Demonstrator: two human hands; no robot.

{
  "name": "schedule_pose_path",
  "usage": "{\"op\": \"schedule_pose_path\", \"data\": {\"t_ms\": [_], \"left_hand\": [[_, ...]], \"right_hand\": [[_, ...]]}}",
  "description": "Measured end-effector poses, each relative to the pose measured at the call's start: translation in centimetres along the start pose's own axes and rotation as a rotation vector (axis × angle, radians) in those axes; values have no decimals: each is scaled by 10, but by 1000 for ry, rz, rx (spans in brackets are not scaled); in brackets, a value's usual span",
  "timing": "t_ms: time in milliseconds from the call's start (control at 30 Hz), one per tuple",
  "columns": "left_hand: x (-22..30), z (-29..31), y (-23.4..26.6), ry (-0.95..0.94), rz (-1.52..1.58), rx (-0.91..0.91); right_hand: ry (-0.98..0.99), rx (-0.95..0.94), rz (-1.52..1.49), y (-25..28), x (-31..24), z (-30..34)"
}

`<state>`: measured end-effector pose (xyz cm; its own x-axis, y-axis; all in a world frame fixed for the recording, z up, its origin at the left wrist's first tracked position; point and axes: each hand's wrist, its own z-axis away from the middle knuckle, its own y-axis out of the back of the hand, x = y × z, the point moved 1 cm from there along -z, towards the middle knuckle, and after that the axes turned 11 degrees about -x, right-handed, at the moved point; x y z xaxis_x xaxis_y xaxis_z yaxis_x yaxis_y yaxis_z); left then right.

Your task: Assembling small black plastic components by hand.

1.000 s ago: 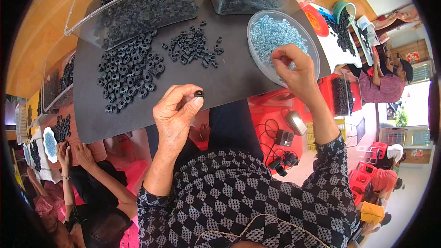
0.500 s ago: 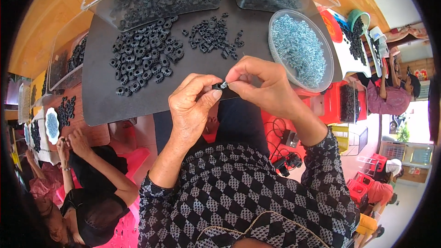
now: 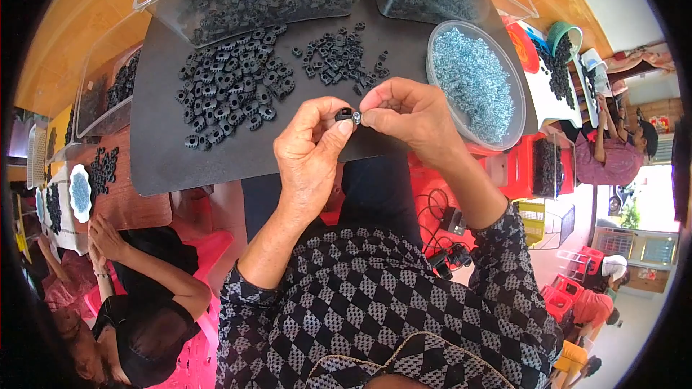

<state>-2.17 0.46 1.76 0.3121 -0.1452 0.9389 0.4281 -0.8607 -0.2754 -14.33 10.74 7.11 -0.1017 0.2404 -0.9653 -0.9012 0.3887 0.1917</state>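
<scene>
Between the thumb and fingers of my left hand (image 3: 310,148) is a small black plastic part (image 3: 344,113). My right hand (image 3: 414,119) pinches a small shiny metal piece (image 3: 356,118) against the right end of that part; its exact shape is partly covered by my fingertips. Both hands meet just above the near edge of the dark table. Beyond my left hand lies a wide pile of black toothed plastic parts (image 3: 231,86), and to its right a smaller heap of little black pieces (image 3: 335,57). Right of my right hand stands a round clear tub (image 3: 524,112) full of small silvery-blue metal pieces (image 3: 472,83).
Clear bins (image 3: 274,3) of black parts line the table's (image 3: 158,158) far side. At the left, another person's hands (image 3: 107,241) work at a brown table (image 3: 137,202) beside a white dish (image 3: 81,198). Red stools (image 3: 566,292), cables and a black device (image 3: 454,256) are at the right.
Both my hands have shifted slightly up and right, still together around the black part. The metal piece stays at its right end. The neighbour's hands have moved slightly lower.
</scene>
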Motion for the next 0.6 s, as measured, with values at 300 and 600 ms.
{"op": "schedule_pose_path", "data": {"t_ms": [300,600], "left_hand": [[-3,-14,-8,25,1,126],[-7,-26,-3,-94,-598,237]], "right_hand": [[110,69,-245,-13,16,-13],[220,271,199,-37,19,-20]]}}
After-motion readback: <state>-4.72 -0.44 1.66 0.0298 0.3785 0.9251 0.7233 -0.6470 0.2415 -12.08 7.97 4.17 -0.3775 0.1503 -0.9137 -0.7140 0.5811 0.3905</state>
